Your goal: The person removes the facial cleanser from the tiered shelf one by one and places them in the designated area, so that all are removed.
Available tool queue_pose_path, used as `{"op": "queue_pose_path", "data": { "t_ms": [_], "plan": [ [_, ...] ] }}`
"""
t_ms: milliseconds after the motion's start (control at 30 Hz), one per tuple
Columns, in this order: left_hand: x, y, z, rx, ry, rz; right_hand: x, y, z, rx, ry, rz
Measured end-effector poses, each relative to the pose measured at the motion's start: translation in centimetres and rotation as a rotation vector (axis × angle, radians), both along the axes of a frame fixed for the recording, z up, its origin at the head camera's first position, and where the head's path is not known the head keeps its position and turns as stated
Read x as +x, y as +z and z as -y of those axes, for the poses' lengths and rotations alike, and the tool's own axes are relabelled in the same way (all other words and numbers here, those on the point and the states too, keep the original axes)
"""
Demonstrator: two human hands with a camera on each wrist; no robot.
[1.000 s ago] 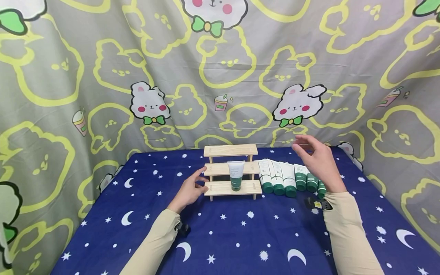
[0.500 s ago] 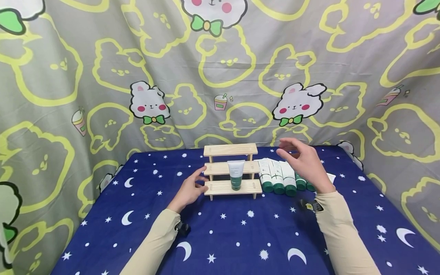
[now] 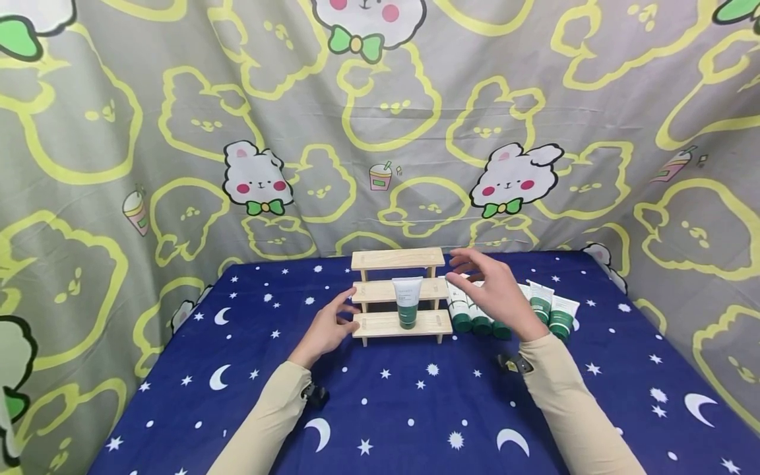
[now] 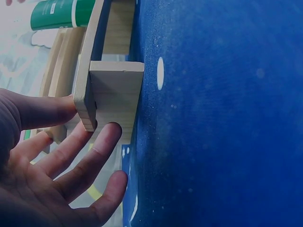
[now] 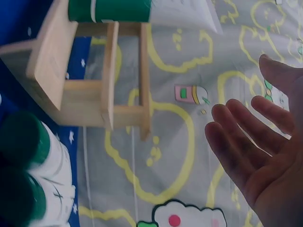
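A three-step wooden display stand (image 3: pixel 398 290) stands on the table. Upright on its lowest step, cap down, is a white-and-green squeeze tube (image 3: pixel 408 302). My left hand (image 3: pixel 325 330) holds the stand's left end. In the left wrist view the thumb (image 4: pixel 52 111) touches the end of the lowest board, while the other fingers spread around its end and below it. My right hand (image 3: pixel 495 290) hovers in front of the tubes to the right of the stand, fingers loosely bent, holding nothing. It partly hides those tubes.
Several more white-and-green tubes, among them a rightmost tube (image 3: pixel 562 318), lean in a row right of the stand. A dark blue cloth (image 3: pixel 410 402) with moons and stars covers the table. Behind it hangs a grey patterned curtain (image 3: pixel 320 119).
My right hand has moved left and slightly down, from over the right-hand tubes to beside the stand, uncovering the rightmost ones. The left hand, stand and standing tube stay put.
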State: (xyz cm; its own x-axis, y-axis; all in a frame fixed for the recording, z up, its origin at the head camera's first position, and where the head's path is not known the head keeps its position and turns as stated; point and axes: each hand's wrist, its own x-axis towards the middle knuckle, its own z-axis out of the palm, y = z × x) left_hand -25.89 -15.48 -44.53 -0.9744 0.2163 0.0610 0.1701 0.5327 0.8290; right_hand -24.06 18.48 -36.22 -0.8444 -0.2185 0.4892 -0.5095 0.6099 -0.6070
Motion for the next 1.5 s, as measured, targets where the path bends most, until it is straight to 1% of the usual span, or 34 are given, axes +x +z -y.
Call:
{"op": "queue_pose_path", "data": {
  "t_ms": [167, 400, 567, 800, 1000, 1300, 1500],
  "plan": [
    [0.1, -0.2, 0.0, 0.004, 0.008, 0.006, 0.0, -0.7, 1.2, 0.019, 0.033, 0.010],
    [0.0, -0.2, -0.1, 0.001, 0.007, -0.002, -0.1, -1.7, 2.5, 0.025, 0.108, 0.029],
    [-0.1, -0.2, 0.0, 0.004, 0.007, -0.008, -0.2, -2.5, 3.5, 0.024, 0.128, 0.053],
    [-0.1, -0.2, 0.0, 0.001, 0.006, -0.005, -0.3, -3.7, 4.7, -0.003, 0.143, 0.096],
    [-0.1, -0.2, 0.0, -0.003, 0.008, -0.006, -0.4, -4.7, 5.5, 0.020, 0.137, 0.129],
    [-0.1, -0.2, -0.1, -0.002, 0.012, -0.006, -0.9, -5.9, 5.7, 0.045, 0.145, 0.116],
    [-0.1, -0.2, -0.1, 0.002, 0.011, -0.004, -1.1, -6.1, 5.7, 0.044, 0.136, 0.111]
  ]
}}
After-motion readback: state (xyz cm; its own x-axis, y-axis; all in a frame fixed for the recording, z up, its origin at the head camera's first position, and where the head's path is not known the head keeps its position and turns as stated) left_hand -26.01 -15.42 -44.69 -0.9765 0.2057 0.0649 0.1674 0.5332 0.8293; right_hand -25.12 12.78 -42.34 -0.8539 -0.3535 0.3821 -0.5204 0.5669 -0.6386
